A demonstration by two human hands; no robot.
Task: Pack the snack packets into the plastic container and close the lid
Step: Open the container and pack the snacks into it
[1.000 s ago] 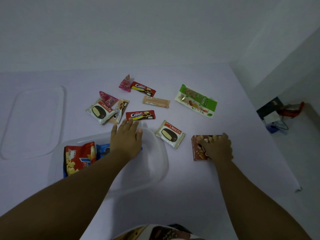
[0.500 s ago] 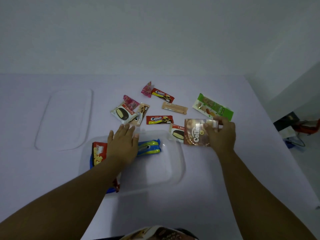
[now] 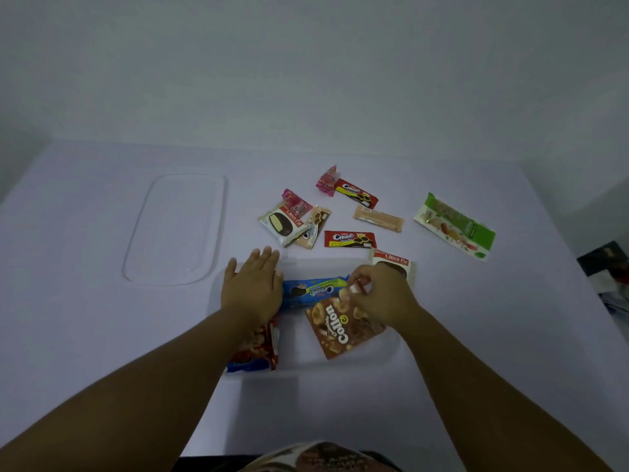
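Room: a pale grey wall stood behind a pale lilac worktop (image 3: 102,335), with some dark clutter off its right edge.
Container: the clear plastic container (image 3: 391,352) sat on the worktop in front of the person, between both forearms, its rim faint against the surface.
Left hand: the left hand (image 3: 253,287) lay flat with straight fingers over the container's far left corner, holding nothing, partly over a red snack bag (image 3: 258,349) that lay inside along the left wall.
Right hand: the right hand (image 3: 384,294) was curled, its fingertips pinching the top edge of the brown Collon packet (image 3: 340,330).
Collon packet: it lay tilted inside the container, right of centre, directly under the right hand.
Blue packet: a blue cookie packet (image 3: 313,291) lay inside along the far wall, between the two hands, touching the Collon packet's upper corner.
Lid: the clear lid (image 3: 177,229) lay flat on the worktop, well left of the container and beyond the left hand.
Loose packets: beyond the container lay two Choco Pie packets (image 3: 280,224) (image 3: 394,262), two red Creamo bars (image 3: 355,195) (image 3: 349,239), a tan wafer bar (image 3: 379,218), two pink sweets (image 3: 327,181) (image 3: 296,203), a beige biscuit packet (image 3: 315,228) and, far right, a green-and-white packet (image 3: 456,226).
Nearest loose: one Choco Pie touched the container's far right corner, just beyond the right hand.
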